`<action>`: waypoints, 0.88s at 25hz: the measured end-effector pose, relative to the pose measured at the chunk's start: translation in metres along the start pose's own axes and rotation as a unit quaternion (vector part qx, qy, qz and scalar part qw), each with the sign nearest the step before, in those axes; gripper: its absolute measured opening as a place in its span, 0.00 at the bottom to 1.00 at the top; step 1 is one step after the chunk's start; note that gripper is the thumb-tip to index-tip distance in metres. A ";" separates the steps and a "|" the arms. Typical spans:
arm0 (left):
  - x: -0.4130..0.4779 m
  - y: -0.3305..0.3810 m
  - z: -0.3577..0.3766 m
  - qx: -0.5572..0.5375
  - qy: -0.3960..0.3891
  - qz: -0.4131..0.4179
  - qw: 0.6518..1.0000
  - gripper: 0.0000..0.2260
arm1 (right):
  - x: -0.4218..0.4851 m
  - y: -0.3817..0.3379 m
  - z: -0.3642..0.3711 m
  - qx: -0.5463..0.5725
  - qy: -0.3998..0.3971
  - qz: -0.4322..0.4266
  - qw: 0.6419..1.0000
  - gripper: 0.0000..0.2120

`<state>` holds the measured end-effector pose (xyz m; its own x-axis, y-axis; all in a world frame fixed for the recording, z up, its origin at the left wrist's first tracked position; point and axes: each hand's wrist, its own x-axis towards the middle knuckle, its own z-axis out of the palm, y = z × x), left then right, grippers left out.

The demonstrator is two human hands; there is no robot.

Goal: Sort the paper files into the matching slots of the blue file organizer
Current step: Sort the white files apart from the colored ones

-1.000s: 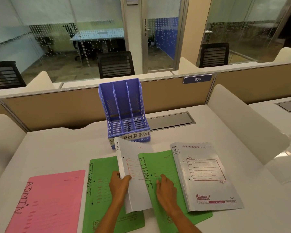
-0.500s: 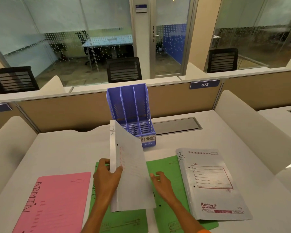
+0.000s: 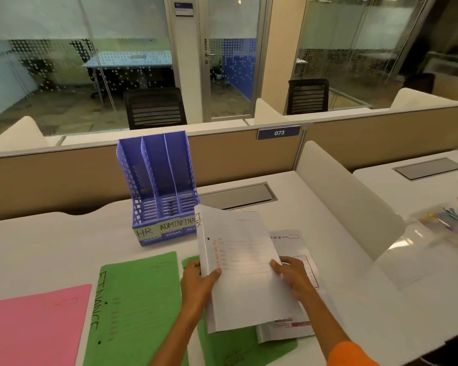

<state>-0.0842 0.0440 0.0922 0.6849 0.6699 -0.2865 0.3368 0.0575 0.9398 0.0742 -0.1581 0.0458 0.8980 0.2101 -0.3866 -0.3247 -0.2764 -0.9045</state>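
Fingers of both hands grip white file (image 3: 245, 270), long axis toward organizer (image 3: 159, 191).

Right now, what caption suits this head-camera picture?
Both hands hold a white HR file near the empty blue organizer.

organizer (image 3: 158, 191) slots open on top | desk (image 3: 50, 241) bare at left | white file (image 3: 245, 270) blocks right

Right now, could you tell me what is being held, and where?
White file: left hand on its left edge, right hand on its right edge.
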 end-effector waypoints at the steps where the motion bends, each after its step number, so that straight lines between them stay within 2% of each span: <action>1: 0.002 -0.005 0.021 0.013 -0.007 0.000 1.000 0.19 | 0.006 0.005 -0.020 -0.010 0.021 -0.003 1.000 0.05; 5: 0.013 -0.029 0.097 0.083 -0.034 -0.018 0.996 0.20 | 0.026 0.033 -0.086 -0.055 0.105 0.021 0.993 0.10; 10: 0.018 -0.060 0.156 0.182 -0.060 -0.036 0.981 0.21 | 0.040 0.069 -0.126 -0.096 0.132 0.016 0.986 0.17; 14: 0.012 -0.065 0.172 0.232 -0.049 -0.025 0.971 0.23 | 0.048 0.085 -0.133 -0.105 0.130 0.000 0.986 0.16; 19: 0.011 -0.068 0.172 0.279 -0.034 -0.020 0.960 0.21 | 0.057 0.097 -0.128 -0.123 0.113 0.009 0.986 0.16; 22: 0.012 -0.069 0.171 0.347 -0.007 -0.027 0.937 0.25 | 0.060 0.097 -0.123 -0.143 0.126 0.010 0.982 0.18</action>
<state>0.0118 -0.0783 -0.0078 0.6623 0.6691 -0.3372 0.7068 -0.4085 0.5775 0.1335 -0.2881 -0.0434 0.9492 -0.0268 -0.3137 -0.2783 -0.5372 -0.7962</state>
